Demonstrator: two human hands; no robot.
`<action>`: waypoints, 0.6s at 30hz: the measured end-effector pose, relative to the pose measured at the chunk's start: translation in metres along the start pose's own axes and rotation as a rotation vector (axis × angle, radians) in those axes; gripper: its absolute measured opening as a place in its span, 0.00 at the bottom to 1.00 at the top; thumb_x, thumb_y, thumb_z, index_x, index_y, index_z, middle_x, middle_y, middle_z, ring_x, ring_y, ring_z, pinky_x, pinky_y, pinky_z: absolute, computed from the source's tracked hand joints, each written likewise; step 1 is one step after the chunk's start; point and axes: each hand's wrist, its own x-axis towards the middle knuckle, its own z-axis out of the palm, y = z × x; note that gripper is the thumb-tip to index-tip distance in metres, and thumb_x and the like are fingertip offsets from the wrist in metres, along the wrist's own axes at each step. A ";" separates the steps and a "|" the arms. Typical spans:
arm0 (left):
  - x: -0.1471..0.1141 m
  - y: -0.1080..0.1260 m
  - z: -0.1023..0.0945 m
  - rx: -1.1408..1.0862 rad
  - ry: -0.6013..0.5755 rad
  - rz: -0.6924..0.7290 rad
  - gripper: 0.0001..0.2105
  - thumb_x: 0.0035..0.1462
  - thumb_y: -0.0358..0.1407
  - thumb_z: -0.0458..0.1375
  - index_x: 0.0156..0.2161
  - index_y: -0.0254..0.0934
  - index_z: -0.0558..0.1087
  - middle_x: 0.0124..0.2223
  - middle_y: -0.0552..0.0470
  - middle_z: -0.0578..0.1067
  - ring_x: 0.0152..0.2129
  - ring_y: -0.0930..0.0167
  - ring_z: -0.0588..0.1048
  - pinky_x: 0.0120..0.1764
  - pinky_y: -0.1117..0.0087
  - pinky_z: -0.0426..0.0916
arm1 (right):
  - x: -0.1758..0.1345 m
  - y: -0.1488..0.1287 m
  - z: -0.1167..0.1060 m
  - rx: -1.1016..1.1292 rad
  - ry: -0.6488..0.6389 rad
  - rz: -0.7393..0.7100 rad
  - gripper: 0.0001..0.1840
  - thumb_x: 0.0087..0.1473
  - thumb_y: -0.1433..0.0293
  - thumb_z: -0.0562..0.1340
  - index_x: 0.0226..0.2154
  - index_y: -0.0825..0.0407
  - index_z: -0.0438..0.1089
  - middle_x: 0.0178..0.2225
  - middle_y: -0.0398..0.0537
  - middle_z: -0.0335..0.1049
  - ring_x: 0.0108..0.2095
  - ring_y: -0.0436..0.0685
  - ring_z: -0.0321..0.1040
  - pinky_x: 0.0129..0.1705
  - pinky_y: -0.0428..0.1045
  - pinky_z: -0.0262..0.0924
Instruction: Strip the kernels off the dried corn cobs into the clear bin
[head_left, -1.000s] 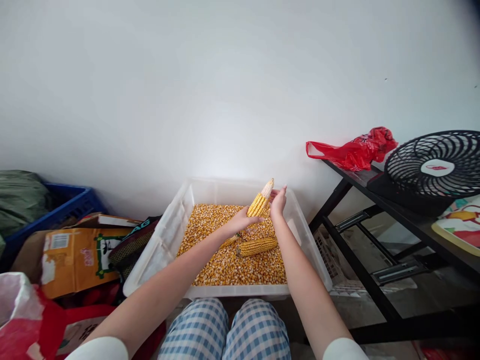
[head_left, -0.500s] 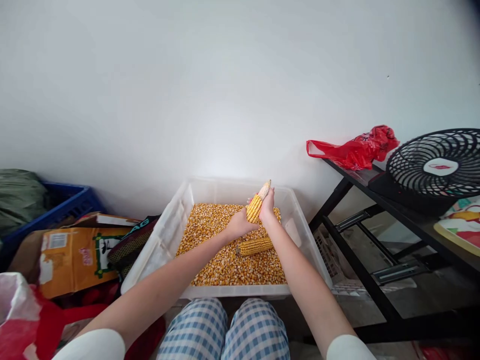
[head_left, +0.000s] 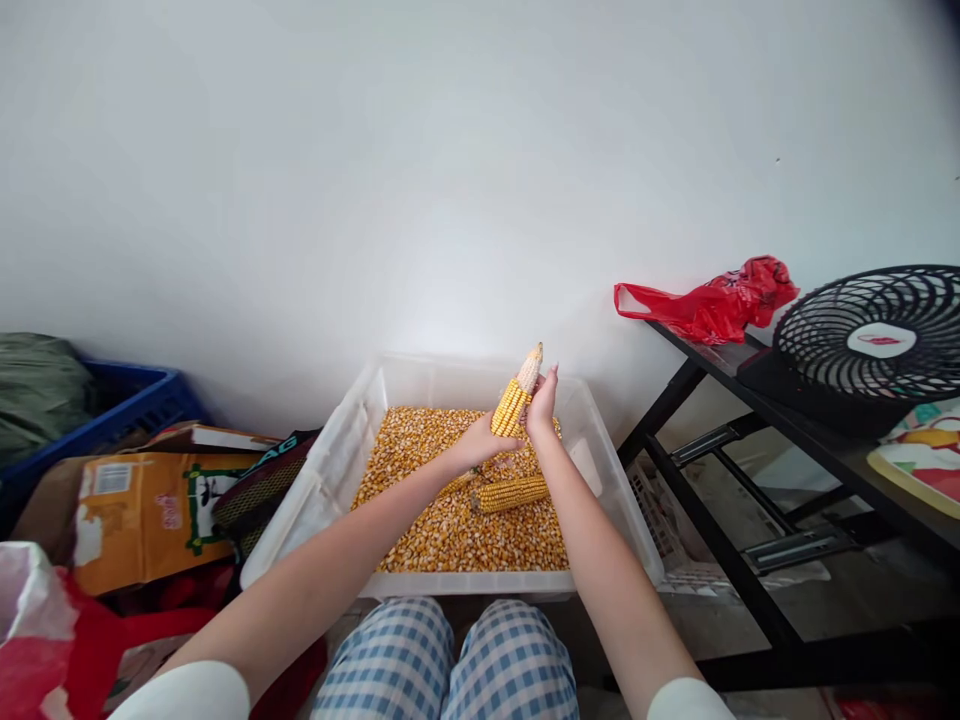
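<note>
Over the bin, a partly shelled ear of corn point(head_left: 511, 408) is held tilted, its bare pale tip pointing up and right and yellow kernels still on its lower part. My left hand point(head_left: 481, 442) is closed around the lower end. On the right side of the ear, my right hand point(head_left: 541, 408) is curled against it with the thumb raised; its fingers are partly hidden behind the ear. Below, another ear of corn point(head_left: 511, 494) lies on loose corn kernels point(head_left: 420, 450), and part of a further ear point(head_left: 457, 484) shows beside my left forearm.
The clear plastic bin point(head_left: 315, 500) stands against the white wall, in front of my knees. To the right is a black table point(head_left: 817, 420) with a red plastic bag point(head_left: 712, 305) and a fan point(head_left: 885, 335). At left are a cardboard box point(head_left: 154, 520) and a blue crate point(head_left: 142, 405).
The held ear has risen slightly and stands more upright. My right hand has shifted a little right, its thumb now lifted off the ear. More of the further ear now shows below.
</note>
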 end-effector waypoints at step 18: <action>-0.003 -0.016 -0.004 0.794 0.243 -0.018 0.20 0.38 0.39 0.60 0.38 0.37 0.62 0.33 0.47 0.73 0.31 0.63 0.72 0.32 0.69 0.62 | -0.012 0.013 0.006 0.154 0.103 0.241 0.33 0.49 0.44 0.33 0.22 0.50 0.58 0.15 0.44 0.62 0.17 0.54 0.65 0.19 0.50 0.60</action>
